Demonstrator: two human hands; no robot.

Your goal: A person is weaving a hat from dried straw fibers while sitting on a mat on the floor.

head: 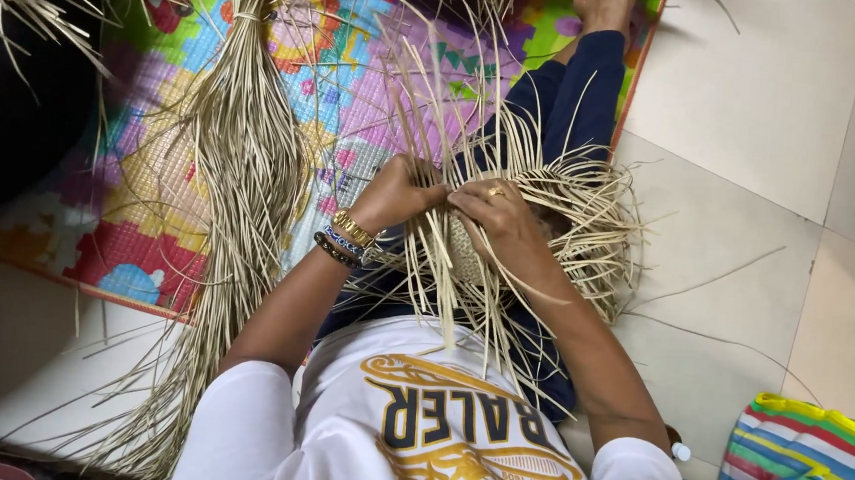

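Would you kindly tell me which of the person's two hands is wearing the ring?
The right hand, resting on the woven straw piece; the left hand has bracelets at its wrist instead.

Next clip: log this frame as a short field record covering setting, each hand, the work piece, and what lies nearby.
setting: person seated on a colourful patterned floor mat beside pale floor tiles
left hand: left hand, bracelets at the wrist, gripping pale straw strands
right hand: right hand, ring on one finger, pressing on the weave
work piece: partly woven pale straw piece with loose ends fanning out, on the lap
nearby: long bundle of loose dried straw strips on the mat; striped multicolour bag at lower right
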